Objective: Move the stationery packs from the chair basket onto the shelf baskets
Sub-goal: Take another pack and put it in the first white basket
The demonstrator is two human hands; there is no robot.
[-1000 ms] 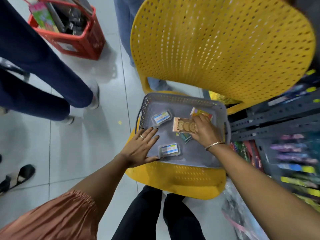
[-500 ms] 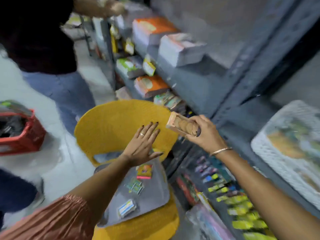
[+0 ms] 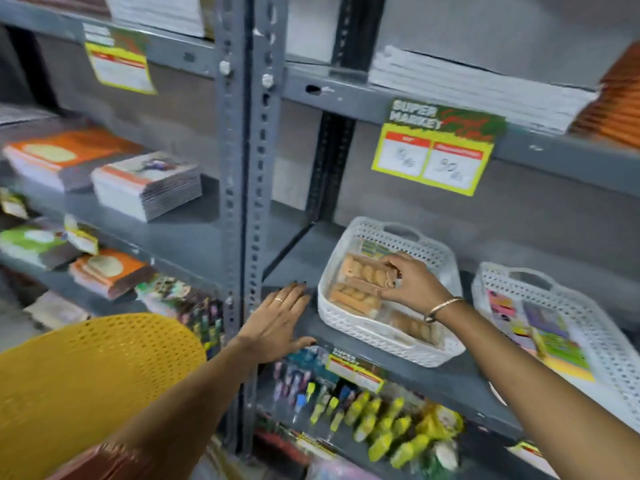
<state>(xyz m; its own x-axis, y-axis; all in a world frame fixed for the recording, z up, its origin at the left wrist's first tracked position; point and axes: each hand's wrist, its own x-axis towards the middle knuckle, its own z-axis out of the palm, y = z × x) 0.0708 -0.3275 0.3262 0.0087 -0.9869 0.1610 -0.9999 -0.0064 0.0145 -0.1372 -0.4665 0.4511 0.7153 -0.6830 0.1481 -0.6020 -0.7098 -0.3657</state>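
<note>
**Pack arrives over the white shelf basket**

At far left the yellow chair (image 3: 90, 375) shows only its back; its basket is not in view. The left hand (image 3: 277, 323) lies flat and open on the shelf edge (image 3: 433, 379), holding nothing. Just beside it stands the white basket (image 3: 360, 327) with similar packs inside. The right hand (image 3: 414, 285) pinches the tan pack (image 3: 363, 271) above them, wrist bent down. The placing step seems in hand; next the fingers should lower and let go.
</note>
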